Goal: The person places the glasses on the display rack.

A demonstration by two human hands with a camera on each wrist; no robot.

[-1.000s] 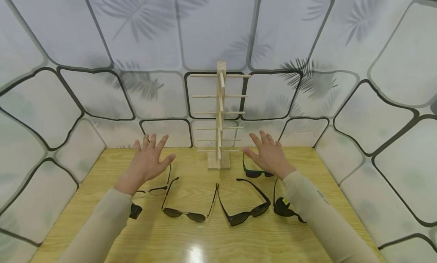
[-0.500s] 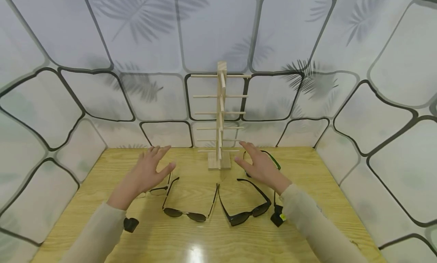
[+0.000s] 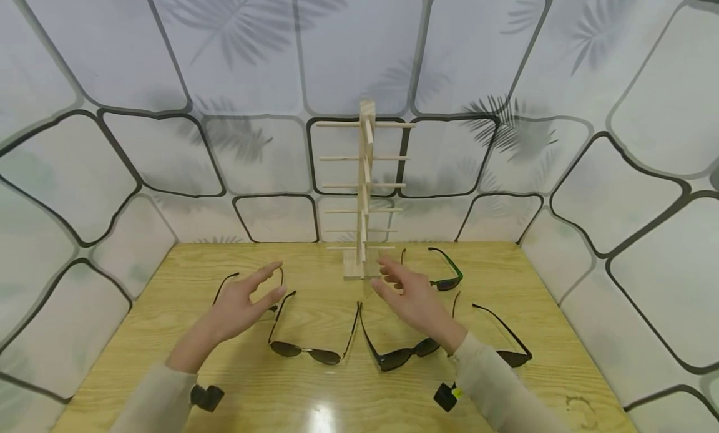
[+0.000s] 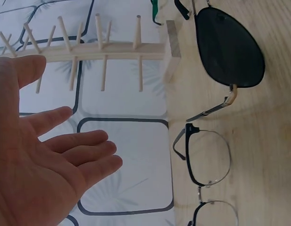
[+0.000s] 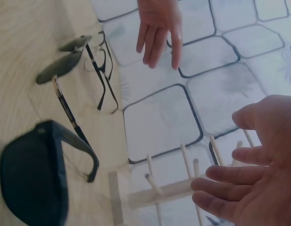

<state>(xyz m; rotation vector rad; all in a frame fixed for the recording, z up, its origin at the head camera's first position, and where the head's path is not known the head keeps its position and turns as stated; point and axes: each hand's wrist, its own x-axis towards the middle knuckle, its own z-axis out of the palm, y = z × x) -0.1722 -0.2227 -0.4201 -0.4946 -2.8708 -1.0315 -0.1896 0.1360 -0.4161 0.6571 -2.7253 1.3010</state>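
This seems to be a small booth-like corner: pale walls point(image 3: 359, 52) printed with dark outlines and palm leaves enclose a wood-grain table point(image 3: 371, 398) on three sides. The wooden eyewear stand point(image 3: 365, 171) and sunglasses point(image 3: 321, 355) alone do not prove a shop

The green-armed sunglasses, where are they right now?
In the head view, the green-armed sunglasses lie on the table to the right of the wooden stand, partly hidden behind the person's right hand.
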